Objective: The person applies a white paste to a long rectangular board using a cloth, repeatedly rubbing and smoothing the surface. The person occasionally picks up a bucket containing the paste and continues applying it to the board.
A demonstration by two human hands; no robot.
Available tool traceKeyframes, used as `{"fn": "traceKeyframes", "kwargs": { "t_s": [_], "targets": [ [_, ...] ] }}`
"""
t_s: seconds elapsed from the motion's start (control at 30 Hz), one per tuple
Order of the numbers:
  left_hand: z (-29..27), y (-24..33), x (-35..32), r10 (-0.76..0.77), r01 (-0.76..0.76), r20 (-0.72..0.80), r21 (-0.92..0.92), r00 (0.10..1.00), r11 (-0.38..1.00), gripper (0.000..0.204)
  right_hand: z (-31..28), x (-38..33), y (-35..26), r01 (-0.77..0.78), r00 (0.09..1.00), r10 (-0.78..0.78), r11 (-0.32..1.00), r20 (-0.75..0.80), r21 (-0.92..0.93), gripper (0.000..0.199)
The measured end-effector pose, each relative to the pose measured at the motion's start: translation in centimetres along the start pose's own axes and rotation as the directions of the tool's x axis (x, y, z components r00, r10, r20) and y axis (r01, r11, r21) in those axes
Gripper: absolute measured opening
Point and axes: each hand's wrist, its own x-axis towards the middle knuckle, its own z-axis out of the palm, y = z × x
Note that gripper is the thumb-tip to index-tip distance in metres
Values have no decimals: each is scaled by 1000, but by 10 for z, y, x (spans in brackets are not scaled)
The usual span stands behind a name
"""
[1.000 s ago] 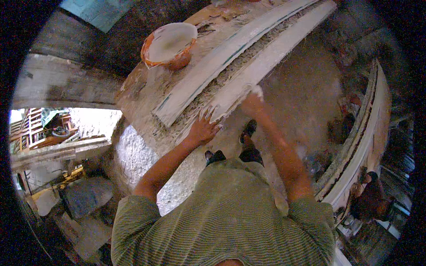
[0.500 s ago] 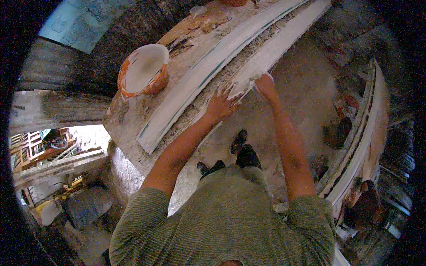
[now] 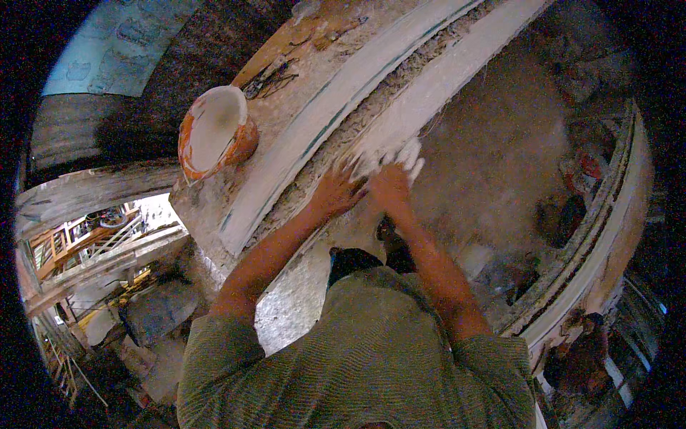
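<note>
A long white plaster-like strip (image 3: 457,79) with a ragged, fibrous near end runs along the worktable. My left hand (image 3: 337,189) rests at that end, its fingers spread over the strip's left side. Close beside it on the right, my right hand (image 3: 391,182) lies on the same end with fingers stretched out and thickly coated in white. The wet white matter partly hides the fingertips. Parallel to this strip, across a rough grey-brown gap, lies a long smooth pale moulding (image 3: 307,136) with dark green streaks.
An orange bucket (image 3: 246,139) caked with white stands on the worktable (image 3: 207,204) at the left. Another long curved moulding (image 3: 572,272) stretches along the right. A person (image 3: 582,354) is at the lower right. Dusty floor (image 3: 493,164) lies between the mouldings.
My right hand has moved left and down, from the strip's right edge to beside my left hand, its fingers now spread. My left hand has shifted slightly left. The whole view has tilted a little.
</note>
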Motion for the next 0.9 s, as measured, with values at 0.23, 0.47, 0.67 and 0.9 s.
{"fn": "traceKeyframes", "kwargs": {
  "t_s": [0.23, 0.47, 0.67, 0.9],
  "targets": [
    [-32, 7, 108, -24, 28, 25, -179, 999, 984, 61, -50, 105, 143, 68, 871, 18, 985, -490, 157, 64],
    [-17, -24, -15, 79, -79, -30, 13, 996, 997, 65, 18, 87, 111, 90, 867, -363, 787, -340, -610, 72],
    [5, -26, -149, 9, -12, -35, -99, 999, 995, 69, 145, -31, -1, 274, 961, -268, 913, 60, -303, 74],
    [18, -12, -298, -184, 194, 64, -214, 981, 958, 70, 112, 23, 40, 215, 950, -288, 885, -123, -413, 54]
  ]
}}
